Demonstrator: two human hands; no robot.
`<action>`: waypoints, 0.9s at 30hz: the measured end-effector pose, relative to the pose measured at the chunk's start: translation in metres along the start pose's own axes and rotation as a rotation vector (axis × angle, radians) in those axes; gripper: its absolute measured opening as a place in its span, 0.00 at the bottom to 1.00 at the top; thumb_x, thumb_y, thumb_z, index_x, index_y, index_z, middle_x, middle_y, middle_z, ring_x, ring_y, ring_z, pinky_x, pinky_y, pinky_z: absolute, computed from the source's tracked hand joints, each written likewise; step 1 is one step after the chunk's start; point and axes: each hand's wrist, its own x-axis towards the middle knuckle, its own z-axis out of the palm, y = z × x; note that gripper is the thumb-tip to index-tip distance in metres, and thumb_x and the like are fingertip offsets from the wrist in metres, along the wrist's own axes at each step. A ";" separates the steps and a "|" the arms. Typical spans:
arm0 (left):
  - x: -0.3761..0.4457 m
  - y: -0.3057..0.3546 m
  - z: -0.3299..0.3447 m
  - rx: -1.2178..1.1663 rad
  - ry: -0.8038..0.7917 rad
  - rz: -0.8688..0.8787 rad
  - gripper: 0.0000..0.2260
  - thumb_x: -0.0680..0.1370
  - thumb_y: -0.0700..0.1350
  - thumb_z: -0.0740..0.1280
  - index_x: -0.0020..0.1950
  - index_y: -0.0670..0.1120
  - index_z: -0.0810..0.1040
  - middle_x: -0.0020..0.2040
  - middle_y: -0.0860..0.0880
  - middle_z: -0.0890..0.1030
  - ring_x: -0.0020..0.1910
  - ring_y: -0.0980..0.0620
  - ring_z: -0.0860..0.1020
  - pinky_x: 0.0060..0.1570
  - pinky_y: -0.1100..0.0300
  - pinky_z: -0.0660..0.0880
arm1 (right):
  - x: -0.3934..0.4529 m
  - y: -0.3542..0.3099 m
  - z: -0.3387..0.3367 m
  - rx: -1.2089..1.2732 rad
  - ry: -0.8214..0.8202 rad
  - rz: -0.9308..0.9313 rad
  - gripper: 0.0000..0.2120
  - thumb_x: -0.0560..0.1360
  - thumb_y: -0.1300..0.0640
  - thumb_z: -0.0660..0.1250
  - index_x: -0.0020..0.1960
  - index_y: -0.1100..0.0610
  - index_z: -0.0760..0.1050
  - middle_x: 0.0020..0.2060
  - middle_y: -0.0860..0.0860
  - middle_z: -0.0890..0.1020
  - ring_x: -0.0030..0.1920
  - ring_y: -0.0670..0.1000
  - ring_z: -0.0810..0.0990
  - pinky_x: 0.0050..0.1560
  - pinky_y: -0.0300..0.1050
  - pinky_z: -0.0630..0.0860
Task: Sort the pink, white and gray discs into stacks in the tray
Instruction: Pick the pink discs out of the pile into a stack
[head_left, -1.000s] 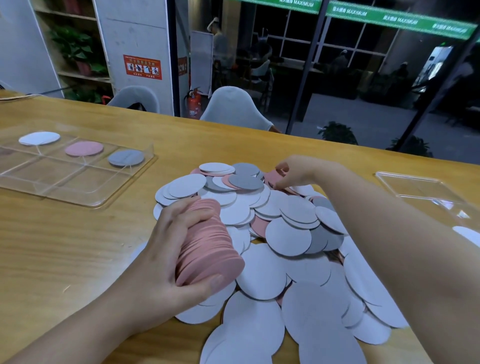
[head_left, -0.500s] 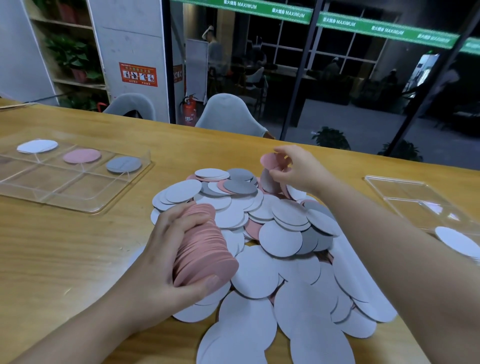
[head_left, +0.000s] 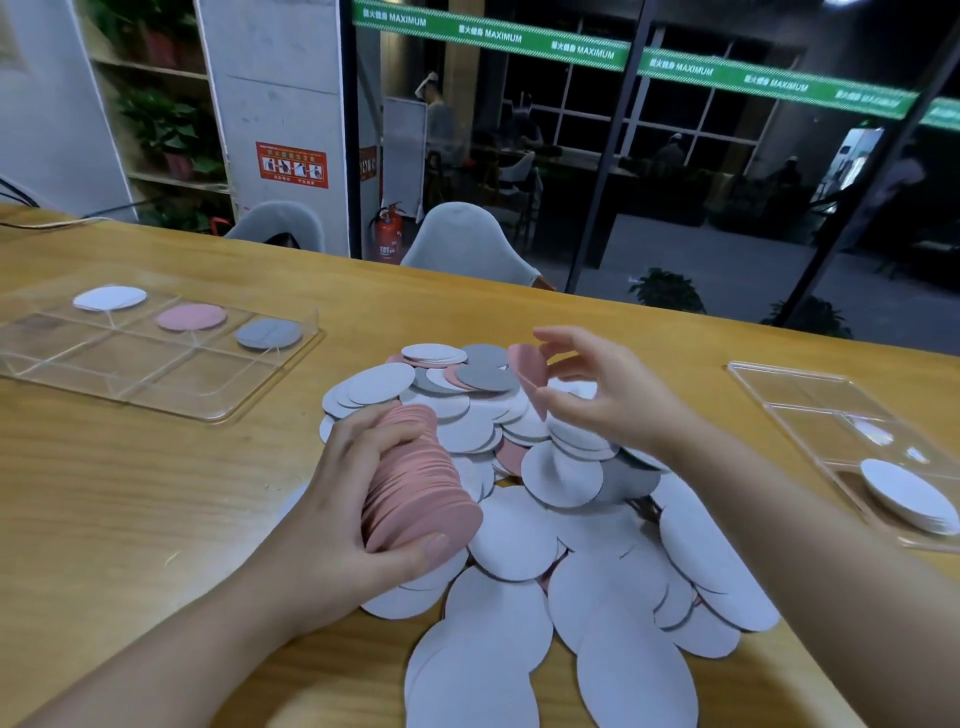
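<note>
A heap of white, gray and pink discs covers the middle of the wooden table. My left hand grips a thick stack of pink discs at the heap's left edge. My right hand holds a single pink disc upright above the far side of the heap, pinched between thumb and fingers. The clear divided tray lies at the far left, with a white disc, a pink disc and a gray disc in its back compartments.
A second clear tray sits at the right edge with white discs in its near compartment. Bare wood lies between the heap and the left tray. Chairs and a glass wall stand behind the table.
My right hand picked a pink disc from the far side of the heap, lifted it and carried it toward my left hand. The left hand kept its stack in place.
</note>
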 end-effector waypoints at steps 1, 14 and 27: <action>0.000 0.001 0.001 -0.008 0.003 -0.007 0.35 0.60 0.63 0.70 0.64 0.67 0.62 0.66 0.71 0.55 0.68 0.71 0.56 0.55 0.83 0.57 | -0.009 -0.004 0.003 0.015 0.000 -0.036 0.27 0.72 0.55 0.70 0.68 0.50 0.66 0.57 0.45 0.75 0.56 0.41 0.77 0.60 0.41 0.74; -0.003 0.003 0.003 0.040 0.022 -0.061 0.42 0.53 0.80 0.61 0.63 0.66 0.58 0.62 0.78 0.46 0.67 0.78 0.45 0.56 0.86 0.49 | -0.073 -0.032 0.066 -0.208 0.061 -0.462 0.34 0.69 0.45 0.67 0.69 0.56 0.61 0.58 0.51 0.69 0.56 0.47 0.71 0.55 0.41 0.74; -0.006 0.004 0.006 0.021 0.038 -0.055 0.33 0.59 0.63 0.67 0.63 0.67 0.60 0.63 0.76 0.49 0.67 0.77 0.49 0.55 0.86 0.51 | -0.051 -0.026 0.065 -0.284 0.121 -0.572 0.20 0.76 0.47 0.60 0.64 0.58 0.70 0.50 0.56 0.77 0.46 0.48 0.72 0.47 0.37 0.69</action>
